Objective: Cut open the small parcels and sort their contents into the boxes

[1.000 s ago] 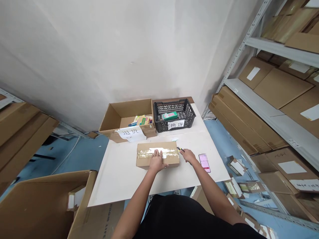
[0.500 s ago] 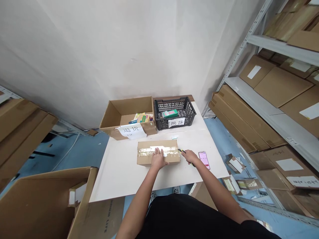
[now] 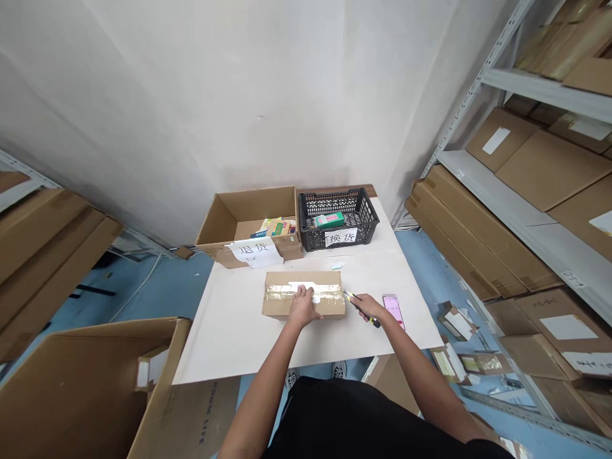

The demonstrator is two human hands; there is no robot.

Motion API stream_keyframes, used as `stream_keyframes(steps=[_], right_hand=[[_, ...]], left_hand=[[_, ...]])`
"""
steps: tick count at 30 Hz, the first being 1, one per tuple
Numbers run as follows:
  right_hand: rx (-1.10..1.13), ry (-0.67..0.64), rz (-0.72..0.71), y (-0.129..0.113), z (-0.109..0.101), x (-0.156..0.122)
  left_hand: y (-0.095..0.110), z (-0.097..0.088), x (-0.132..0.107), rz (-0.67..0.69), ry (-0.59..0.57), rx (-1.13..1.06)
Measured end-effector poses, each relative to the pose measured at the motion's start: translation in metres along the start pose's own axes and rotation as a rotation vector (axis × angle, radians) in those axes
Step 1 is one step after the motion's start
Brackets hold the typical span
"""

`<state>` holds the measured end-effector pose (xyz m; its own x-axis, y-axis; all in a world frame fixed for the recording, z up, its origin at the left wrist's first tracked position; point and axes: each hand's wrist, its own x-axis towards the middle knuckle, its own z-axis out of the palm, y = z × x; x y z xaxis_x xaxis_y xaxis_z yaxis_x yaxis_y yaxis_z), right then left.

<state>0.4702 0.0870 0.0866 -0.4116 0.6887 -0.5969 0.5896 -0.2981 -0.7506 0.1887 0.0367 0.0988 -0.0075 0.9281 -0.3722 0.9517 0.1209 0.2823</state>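
A taped cardboard box lies on the white table in front of me. My left hand holds it down, fingers over the taped top and thumb toward the near side. Clear tape runs along the top, with a white label partly under my fingers. To the right of the box, my right hand is closed around a yellow and black utility knife. The knife's tip points at the box's right end, close to the tape; I cannot tell whether it touches.
Behind the box stand an open carton with small packs and a black plastic crate holding a green box. A phone lies right on the table. A large carton stands front left; loaded shelves line the right.
My right hand and the knife have shifted slightly, the knife's handle now showing more. My left hand stays on the box. The camera view has shifted a little.
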Motion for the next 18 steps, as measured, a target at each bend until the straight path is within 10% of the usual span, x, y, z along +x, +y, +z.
stream_keyframes(steps=[7,18], right_hand=[[0.071,0.057,-0.075,0.014,0.006,0.001],[-0.460,0.092,-0.018,-0.029,-0.016,0.007]], left_hand=[[-0.007,-0.002,0.002,0.013,-0.018,-0.050],[0.016,-0.034,0.010,-0.082,-0.143,0.073]])
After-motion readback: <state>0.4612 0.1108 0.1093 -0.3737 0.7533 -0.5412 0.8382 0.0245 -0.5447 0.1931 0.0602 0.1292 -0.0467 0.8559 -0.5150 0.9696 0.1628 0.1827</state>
